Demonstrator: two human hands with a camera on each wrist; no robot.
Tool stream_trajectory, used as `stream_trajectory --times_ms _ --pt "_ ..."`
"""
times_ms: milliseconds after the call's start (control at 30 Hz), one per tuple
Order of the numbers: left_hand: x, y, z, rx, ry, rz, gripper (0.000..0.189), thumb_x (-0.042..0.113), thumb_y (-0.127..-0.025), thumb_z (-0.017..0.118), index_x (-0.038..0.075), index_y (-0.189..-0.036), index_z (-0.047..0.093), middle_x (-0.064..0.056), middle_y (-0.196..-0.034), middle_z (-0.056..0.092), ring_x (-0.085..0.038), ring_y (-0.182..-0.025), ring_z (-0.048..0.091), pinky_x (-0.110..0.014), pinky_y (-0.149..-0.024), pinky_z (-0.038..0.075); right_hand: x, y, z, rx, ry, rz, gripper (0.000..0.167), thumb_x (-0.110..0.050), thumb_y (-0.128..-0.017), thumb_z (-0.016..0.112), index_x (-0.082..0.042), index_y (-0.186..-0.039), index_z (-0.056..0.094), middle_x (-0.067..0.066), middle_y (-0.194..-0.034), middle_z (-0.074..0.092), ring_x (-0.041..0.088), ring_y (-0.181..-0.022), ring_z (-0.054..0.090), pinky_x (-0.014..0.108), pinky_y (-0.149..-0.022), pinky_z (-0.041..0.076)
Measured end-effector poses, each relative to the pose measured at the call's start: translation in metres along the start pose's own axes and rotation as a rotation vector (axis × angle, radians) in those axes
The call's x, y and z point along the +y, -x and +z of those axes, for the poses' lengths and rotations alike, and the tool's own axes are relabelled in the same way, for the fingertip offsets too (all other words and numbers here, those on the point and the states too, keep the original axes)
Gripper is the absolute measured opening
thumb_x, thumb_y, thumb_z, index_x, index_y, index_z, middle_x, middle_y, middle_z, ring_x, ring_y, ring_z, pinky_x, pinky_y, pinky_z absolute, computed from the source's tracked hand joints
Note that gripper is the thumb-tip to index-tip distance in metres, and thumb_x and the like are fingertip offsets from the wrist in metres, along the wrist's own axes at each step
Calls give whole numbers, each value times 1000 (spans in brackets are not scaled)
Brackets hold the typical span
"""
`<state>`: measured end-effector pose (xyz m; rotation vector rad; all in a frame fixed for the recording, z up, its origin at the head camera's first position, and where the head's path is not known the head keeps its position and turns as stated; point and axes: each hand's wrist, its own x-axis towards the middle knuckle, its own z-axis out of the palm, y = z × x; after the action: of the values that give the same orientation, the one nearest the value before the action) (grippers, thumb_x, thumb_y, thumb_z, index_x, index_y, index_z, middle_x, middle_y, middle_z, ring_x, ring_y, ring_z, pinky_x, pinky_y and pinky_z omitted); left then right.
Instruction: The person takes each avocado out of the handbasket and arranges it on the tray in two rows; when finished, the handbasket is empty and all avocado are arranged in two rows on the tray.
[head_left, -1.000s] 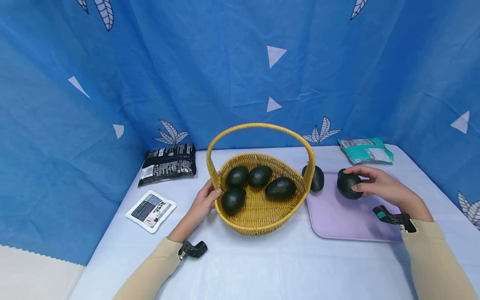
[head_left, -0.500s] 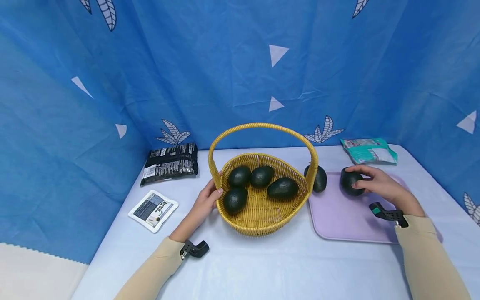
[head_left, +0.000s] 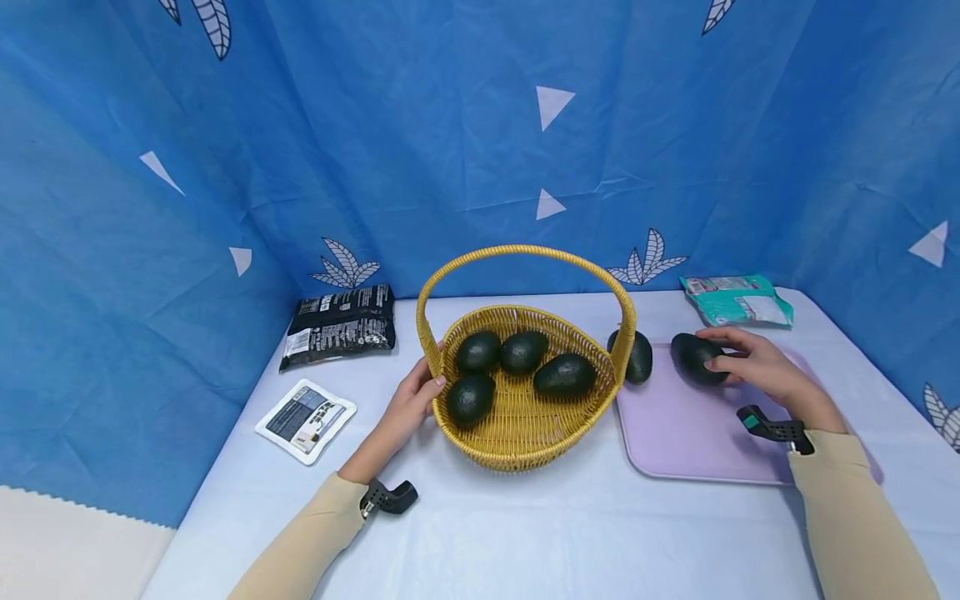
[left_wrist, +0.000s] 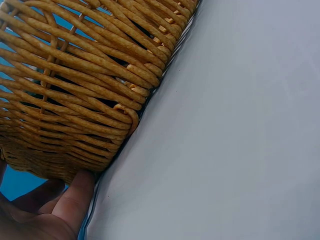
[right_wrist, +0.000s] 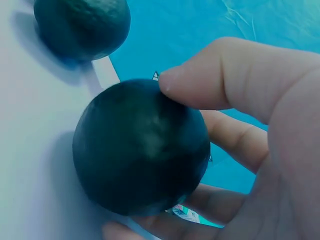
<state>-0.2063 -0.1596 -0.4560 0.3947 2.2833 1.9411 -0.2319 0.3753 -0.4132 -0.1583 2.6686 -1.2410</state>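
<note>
A yellow wicker basket [head_left: 517, 437] with a tall arched handle stands mid-table. Inside it lie several dark green avocados [head_left: 564, 376], grouped toward the left, back and right. My left hand [head_left: 408, 404] holds the basket's left side near the handle's foot; the left wrist view shows its fingers [left_wrist: 75, 200] against the woven wall. Over the back of a lilac tray [head_left: 697, 446], my right hand [head_left: 757, 367] grips another avocado [head_left: 692, 357] between thumb and fingers. A further avocado [head_left: 640, 360] lies at the tray's back left corner, partly hidden by the basket handle.
A black packet [head_left: 341, 327] lies at the back left, with a flat white packet [head_left: 306, 421] in front of it. Behind the tray is a teal packet [head_left: 738, 300]. A blue patterned curtain [head_left: 480, 150] hangs along the table's back and sides.
The avocado in my right hand has turned, its narrower end now toward the back left, and sits slightly lower. My left hand and the basket keep their place.
</note>
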Motion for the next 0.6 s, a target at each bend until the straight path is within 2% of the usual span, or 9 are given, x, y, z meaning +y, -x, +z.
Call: stream_trajectory --times_ms 200,600 --pt "-1 0 0 1 0 -13 62 18 -106 46 19 -164 24 -26 -161 35 -46 -137 50 -32 -92 62 -1 1 2 12 -19 14 64 -23 -100 58 6 -152 34 40 -157 24 59 -131 41 25 -72 62" --pt "0 -1 0 3 -14 -13 61 21 -107 47 21 -163 25 -25 -160 38 -44 -135 52 -26 -91 61 -9 6 3 45 -69 87 65 -22 -100 60 9 -150 32 46 -151 25 62 -127 45 41 -78 66"
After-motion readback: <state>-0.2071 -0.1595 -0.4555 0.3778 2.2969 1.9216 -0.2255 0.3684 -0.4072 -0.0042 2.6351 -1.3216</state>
